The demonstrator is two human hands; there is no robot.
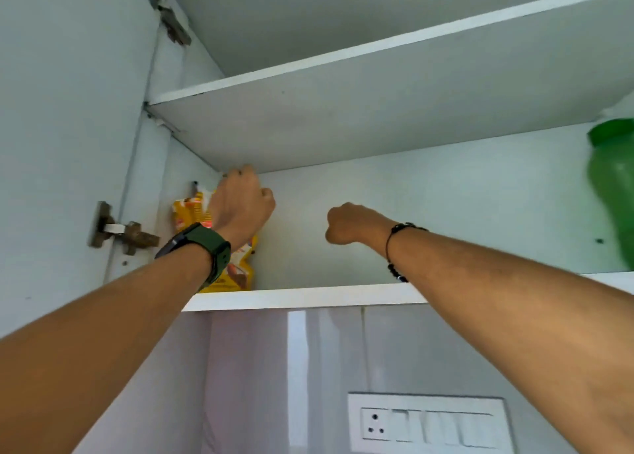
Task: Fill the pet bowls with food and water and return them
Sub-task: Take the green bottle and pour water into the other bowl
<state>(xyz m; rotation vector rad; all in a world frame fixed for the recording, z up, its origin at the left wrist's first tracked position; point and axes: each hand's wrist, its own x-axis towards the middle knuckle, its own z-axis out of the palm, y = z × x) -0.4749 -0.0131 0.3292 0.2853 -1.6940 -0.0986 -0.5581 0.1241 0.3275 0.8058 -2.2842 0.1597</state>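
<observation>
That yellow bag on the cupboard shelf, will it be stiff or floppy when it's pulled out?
Probably floppy: the yellow bag looks like a creased, soft pouch with its top folded over. It may sag or bend if the left hand lifts it by the top. Its glossy surface could be a little slippery. Its weight can't be judged, since its fill is hidden.

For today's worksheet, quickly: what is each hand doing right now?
Left hand: at the yellow packet; grip cannot be told.
Right hand: fingers curled shut, holding nothing visible.

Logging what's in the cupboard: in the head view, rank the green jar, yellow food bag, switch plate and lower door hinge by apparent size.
1. switch plate
2. green jar, cropped by the frame edge, so possibly larger
3. yellow food bag, mostly hidden behind the left hand, so its rank is unsure
4. lower door hinge
</observation>
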